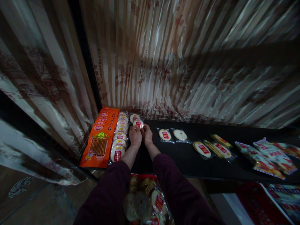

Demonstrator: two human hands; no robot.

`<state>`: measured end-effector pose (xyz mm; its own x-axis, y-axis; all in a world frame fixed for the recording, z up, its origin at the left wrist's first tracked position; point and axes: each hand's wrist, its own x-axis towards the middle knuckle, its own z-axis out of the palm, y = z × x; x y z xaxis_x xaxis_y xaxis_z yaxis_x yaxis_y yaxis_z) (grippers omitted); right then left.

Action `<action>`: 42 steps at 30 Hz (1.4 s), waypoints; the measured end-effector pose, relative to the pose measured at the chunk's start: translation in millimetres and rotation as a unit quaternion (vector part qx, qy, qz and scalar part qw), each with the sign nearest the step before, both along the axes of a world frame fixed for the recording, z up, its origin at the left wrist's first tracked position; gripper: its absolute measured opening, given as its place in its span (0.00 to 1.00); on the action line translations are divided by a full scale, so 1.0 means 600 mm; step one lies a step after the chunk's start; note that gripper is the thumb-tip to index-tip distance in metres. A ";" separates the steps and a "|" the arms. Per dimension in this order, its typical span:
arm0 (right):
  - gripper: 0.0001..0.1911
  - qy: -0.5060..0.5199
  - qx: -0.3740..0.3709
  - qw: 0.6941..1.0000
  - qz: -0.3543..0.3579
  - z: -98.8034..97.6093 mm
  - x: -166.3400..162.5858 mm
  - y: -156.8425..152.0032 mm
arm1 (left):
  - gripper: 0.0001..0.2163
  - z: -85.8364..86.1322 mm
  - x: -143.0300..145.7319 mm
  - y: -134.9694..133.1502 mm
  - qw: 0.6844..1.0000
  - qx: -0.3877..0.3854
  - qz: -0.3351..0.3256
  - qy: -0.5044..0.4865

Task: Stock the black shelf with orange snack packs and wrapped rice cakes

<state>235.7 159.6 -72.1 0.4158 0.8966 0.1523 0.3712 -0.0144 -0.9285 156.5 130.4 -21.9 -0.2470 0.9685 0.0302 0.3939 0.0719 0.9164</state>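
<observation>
Toward the left end of the black shelf, my left hand (pixel 135 136) and my right hand (pixel 147 134) are close together. Their fingers are closed on the near edge of a clear-wrapped rice cracker packet (pixel 138 123) with a red label. It partly overlaps another rice cracker packet (pixel 133 117) just behind it. Left of my hands, several similar packets form an overlapping row (pixel 118 143). Beside that row lie flat orange snack bags (pixel 99 140) with a window showing brown sticks. My fingertips are partly hidden.
Two loose cracker packets (pixel 165 134) lie right of my hands. Farther right are more crackers (pixel 202 149), stick-shaped packets (pixel 213 148) and colourful snack bags (pixel 269 156). Below the shelf's front edge sits a box of crackers (pixel 142 203). A dark post (pixel 85 53) and patterned curtain (pixel 150 62) stand behind.
</observation>
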 end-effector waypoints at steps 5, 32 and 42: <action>0.18 -0.021 0.006 1.000 0.005 -0.005 0.003 0.013 | 0.17 -0.007 0.003 0.012 1.000 0.006 0.011 0.004; 0.17 -0.288 -0.115 0.950 0.024 0.042 -0.012 -0.003 | 0.18 -0.027 -0.003 0.039 0.999 0.026 -0.012 0.026; 0.22 -0.256 -0.133 0.956 0.053 0.047 -0.009 0.009 | 0.19 -0.038 0.010 0.034 0.995 0.065 -0.032 0.072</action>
<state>230.2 164.8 -43.9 0.2531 0.9647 0.0724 0.7883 -0.1622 -0.5935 162.2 151.0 -44.5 -0.1686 0.9678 0.1870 0.5221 -0.0732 0.8497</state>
